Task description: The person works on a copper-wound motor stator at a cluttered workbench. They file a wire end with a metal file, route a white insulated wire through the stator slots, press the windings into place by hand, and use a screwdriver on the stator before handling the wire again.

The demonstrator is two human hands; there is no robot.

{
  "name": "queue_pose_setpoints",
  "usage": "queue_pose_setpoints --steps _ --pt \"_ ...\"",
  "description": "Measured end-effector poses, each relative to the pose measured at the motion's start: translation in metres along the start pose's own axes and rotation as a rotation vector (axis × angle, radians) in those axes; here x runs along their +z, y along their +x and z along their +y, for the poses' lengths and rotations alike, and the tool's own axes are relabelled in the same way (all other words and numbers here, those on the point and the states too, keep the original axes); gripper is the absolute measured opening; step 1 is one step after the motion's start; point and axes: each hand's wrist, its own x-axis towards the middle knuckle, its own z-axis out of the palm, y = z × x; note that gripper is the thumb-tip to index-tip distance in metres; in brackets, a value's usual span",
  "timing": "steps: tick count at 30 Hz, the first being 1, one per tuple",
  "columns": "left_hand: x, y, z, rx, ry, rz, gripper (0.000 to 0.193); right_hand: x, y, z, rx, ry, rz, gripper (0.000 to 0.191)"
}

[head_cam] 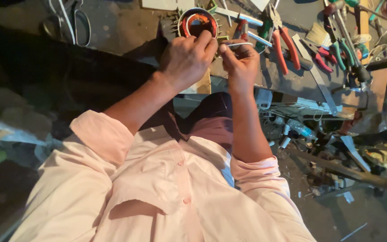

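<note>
While my pink sleeves frame the view, my left hand (187, 56) steadies the round motor stator (197, 23) at twelve o'clock on the counter (126, 27), and my right hand (239, 60) pinches a thin white sleeve (240, 44). Copper windings look seated; sleeving seems unfinished. Red-handled pliers (285, 47) lie at two o'clock.

Left hand (187, 58) grips a round copper-wound coil (197, 22); right hand (239, 60) pinches what looks like thin white tubing (240, 44).

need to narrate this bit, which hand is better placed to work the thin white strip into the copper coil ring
Right, likely. The right hand already pinches the thin white strip, its tip aimed at the copper coil ring. The left hand grips the ring's rim, steadying it.
</note>
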Motion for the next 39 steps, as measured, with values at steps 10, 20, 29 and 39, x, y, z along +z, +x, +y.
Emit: queue_pose_setpoints --steps 10,20,29,39 --pt "-0.006 -0.008 -0.010 -0.033 -0.136 -0.069 0.010 0.016 -0.020 0.010 0.072 0.032 0.017 0.013" --pt "-0.011 -0.009 -0.009 -0.070 -0.228 -0.076 0.006 0.018 -0.057 -0.101 -0.714 -1.087 -0.128 0.039" --pt "-0.017 -0.004 0.002 -0.086 -0.142 -0.027 0.010 0.029 -0.059 -0.066 -0.518 -1.205 -0.137 0.018" --pt "0.044 -0.062 0.058 -1.053 -1.450 0.047 0.021 0.045 -0.070 -0.047 -0.524 -1.078 -0.028 0.019"
